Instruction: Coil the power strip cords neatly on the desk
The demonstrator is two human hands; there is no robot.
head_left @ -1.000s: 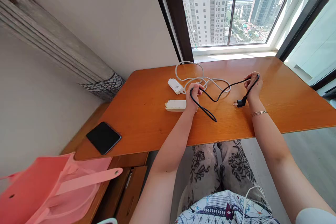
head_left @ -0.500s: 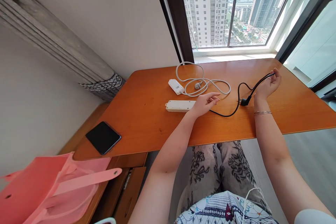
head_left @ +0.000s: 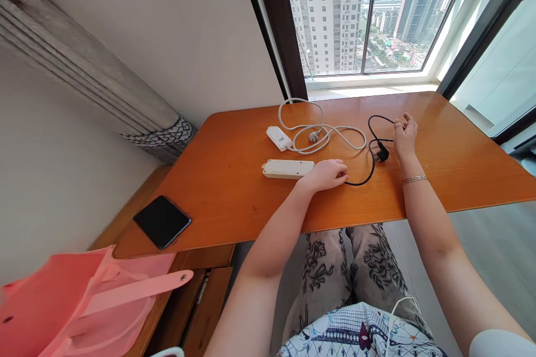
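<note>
A white power strip (head_left: pixel 285 168) lies flat near the middle of the wooden table. Over its right end rests my left hand (head_left: pixel 329 174), fingers curled down, hiding that end. From under those fingertips a black power cord (head_left: pixel 372 170) runs right and bends up. My right hand (head_left: pixel 405 136) is closed on a loop of this cord just above the tabletop. The cord's black plug (head_left: pixel 381 152) sits left of my right wrist, its prongs pointing left.
Behind the strip lies a coiled white cable (head_left: pixel 307 148) with a white socket block (head_left: pixel 279 138) and a plug (head_left: pixel 314 136). A dark tablet (head_left: pixel 162 222) is at the table's left edge, near a pink bag (head_left: pixel 84 295). A window (head_left: pixel 368 28) stands beyond the table (head_left: pixel 234 201).
My right hand has moved left and a little down with the cord, so the cord is bunched closer. The plug has shifted left. My left fingers have curled down.
</note>
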